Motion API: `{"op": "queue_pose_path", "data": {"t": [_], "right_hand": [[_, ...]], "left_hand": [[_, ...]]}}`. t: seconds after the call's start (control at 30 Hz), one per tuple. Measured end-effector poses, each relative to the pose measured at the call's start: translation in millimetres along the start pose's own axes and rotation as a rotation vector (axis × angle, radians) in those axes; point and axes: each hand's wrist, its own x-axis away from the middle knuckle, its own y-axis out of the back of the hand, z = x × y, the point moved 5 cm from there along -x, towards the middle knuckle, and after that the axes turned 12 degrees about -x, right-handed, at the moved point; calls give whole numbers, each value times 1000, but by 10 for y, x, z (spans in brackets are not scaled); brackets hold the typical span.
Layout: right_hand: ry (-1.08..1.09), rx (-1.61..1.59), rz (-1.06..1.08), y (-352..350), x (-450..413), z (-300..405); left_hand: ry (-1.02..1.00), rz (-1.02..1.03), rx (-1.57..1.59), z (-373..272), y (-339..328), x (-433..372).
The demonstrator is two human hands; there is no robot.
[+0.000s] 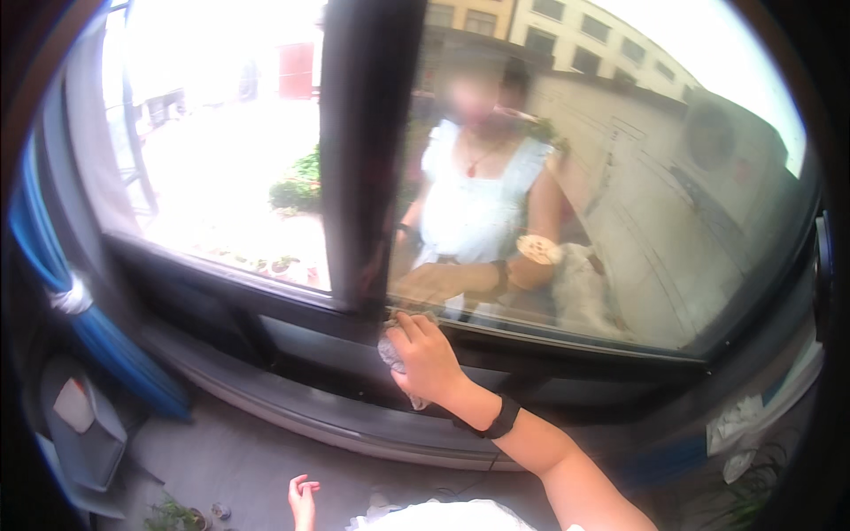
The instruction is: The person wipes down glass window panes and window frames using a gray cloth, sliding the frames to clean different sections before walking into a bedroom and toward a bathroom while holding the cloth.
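Observation:
My right hand (pixel 425 358), with a black band on its wrist, grips a crumpled greyish cloth (pixel 390 352). It presses the cloth to the lower left corner of the right window pane (pixel 624 279), where the glass meets the dark window frame (pixel 362 159). One end of the cloth hangs below my palm. Low in the view, my left hand (pixel 304 496) is held away from the window. It holds nothing, and its fingers are loosely bent. A blurred mirror image of a person in white shows in the pane, with a hand meeting mine.
A ledge (pixel 319 425) runs beneath the window. At the left hangs a blue curtain (pixel 126 358) tied with a white band, above a grey chair (pixel 86 438) bearing a pale item. A potted plant (pixel 169 514) stands on the floor. White fabric (pixel 737 425) hangs at the right.

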Motion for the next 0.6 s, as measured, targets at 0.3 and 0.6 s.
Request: {"op": "queue_pose_path", "data": {"t": [0.3,0.6], "right_hand": [[16,78,41,-90,117,83],[-98,124,67,153,299,173]], "left_hand": [[84,-116,62,552,253,505],[-27,67,-60,266,82,314]]}}
